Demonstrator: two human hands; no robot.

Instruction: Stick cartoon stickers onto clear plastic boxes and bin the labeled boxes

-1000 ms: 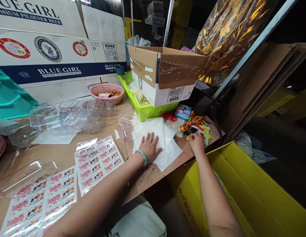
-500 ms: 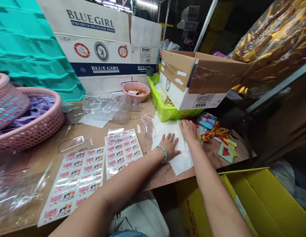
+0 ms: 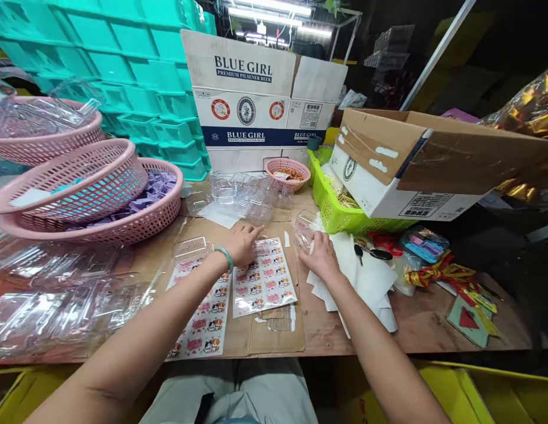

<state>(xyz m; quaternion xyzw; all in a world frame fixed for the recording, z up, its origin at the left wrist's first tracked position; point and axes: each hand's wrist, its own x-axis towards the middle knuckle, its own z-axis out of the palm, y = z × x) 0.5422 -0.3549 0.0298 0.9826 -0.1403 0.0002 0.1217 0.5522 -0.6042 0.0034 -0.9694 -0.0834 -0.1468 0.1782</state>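
My left hand, with a green bangle at the wrist, is over the top edge of the right sticker sheet. Its fingers close on a clear plastic piece lying there, mostly hidden beneath them. My right hand has its thumb and fingers at the near edge of a clear plastic box, which rests on the table beside the white paper sheets. A second sticker sheet with cartoon cats lies under my left forearm, and another clear plastic piece sits at its top.
Pink baskets stand at the left, above stacked clear packaging. Clear boxes and a small pink basket are at the back. An open carton sits on a green basket; ribbons lie at right.
Both hands have left the white paper. My left hand has moved left to the sticker sheet, my right to the clear plastic box. The papers are now fanned out, and the view has turned left.
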